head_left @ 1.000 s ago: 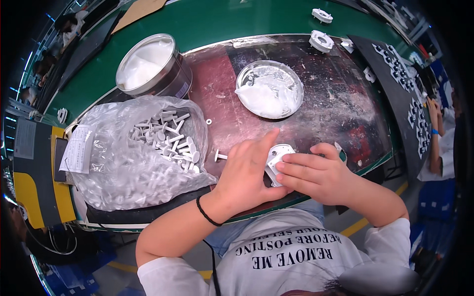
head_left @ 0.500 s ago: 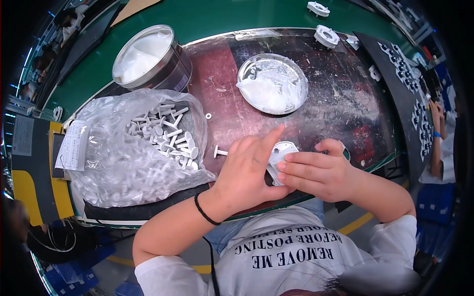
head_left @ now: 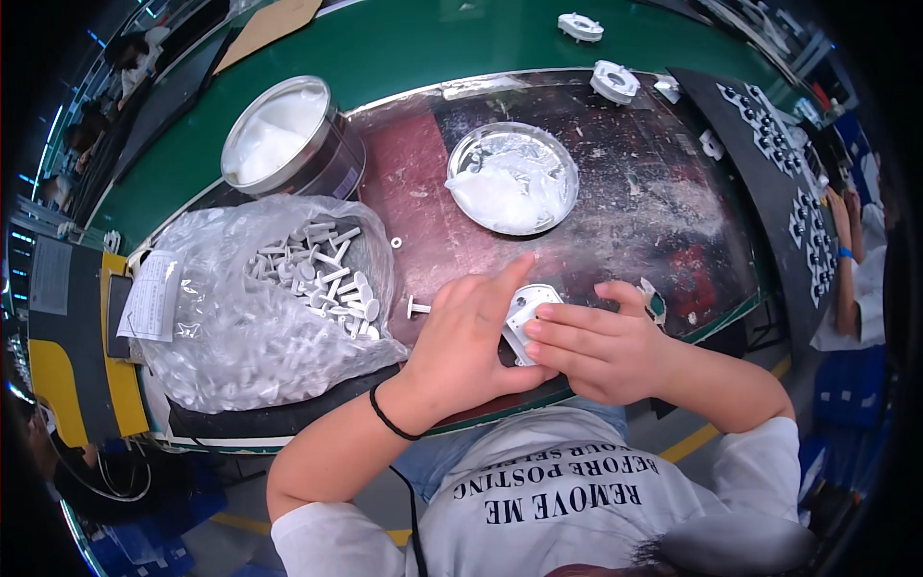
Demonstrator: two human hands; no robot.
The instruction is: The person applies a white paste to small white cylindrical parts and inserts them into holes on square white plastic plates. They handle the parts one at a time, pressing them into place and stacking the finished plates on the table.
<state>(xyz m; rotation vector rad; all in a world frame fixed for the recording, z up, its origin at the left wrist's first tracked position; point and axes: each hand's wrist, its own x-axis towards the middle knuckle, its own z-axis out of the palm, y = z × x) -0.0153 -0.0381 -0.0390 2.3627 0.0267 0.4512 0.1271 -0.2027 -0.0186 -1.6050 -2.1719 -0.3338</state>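
A white part with a round hole sits between the two hands, close to the near edge of a dark, stained mat. The left hand curves around its 9 o'clock side, thumb and index finger spread wide, and appears to hold it; its other fingertips are hidden. The right hand comes from 4 o'clock, its fingers nearly straight and laid on the part; whether it also grips from beneath, I cannot tell.

With 12 o'clock as the part's far side, a loose white pin lies at 9, just beside the left hand, and an open bag of similar pins beyond it. A small white ring and an open tin are toward 10; a metal dish with white paste is at 12. Two round white pieces rest near 1 on the green worktop.

If fingers were slick with paste, the part could slip over the near edge. A knock from the left hand could roll the pin away.

A paper label on the bag has print too small to read; the white shirt carries black lettering, upside down.
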